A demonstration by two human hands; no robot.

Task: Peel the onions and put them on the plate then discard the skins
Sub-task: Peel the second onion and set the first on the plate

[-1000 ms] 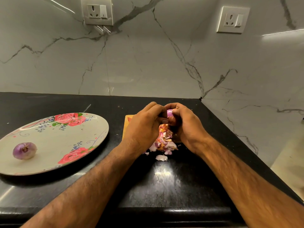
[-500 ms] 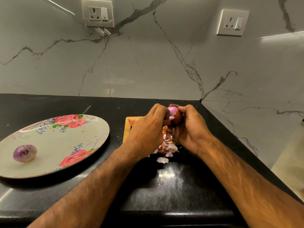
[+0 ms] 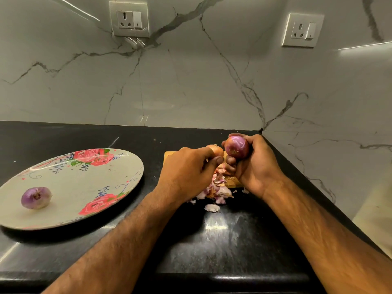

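Observation:
My right hand [image 3: 257, 166] grips a red-purple onion [image 3: 236, 147] and holds it up above the wooden board [image 3: 233, 181]. Just left of it, my left hand [image 3: 188, 168] has its fingers curled, with thumb and forefinger pinching an orange-brown piece of onion skin [image 3: 216, 150]. A pile of loose pink and white skins [image 3: 216, 190] lies between my hands, on the board's near edge and on the black counter [image 3: 233, 240]. One peeled purple onion [image 3: 36, 197] rests on the left part of the floral plate [image 3: 127, 166].
The plate sits on the counter at the left. A marble wall runs along the back and angles in on the right. It carries two sockets, one [image 3: 129, 19] at upper left and one [image 3: 302, 29] at upper right. The counter's front edge is close below my forearms.
My hands have pulled apart. The right hand lifted the onion up and to the right, so more of it shows. The left hand drew away to the left with a piece of skin.

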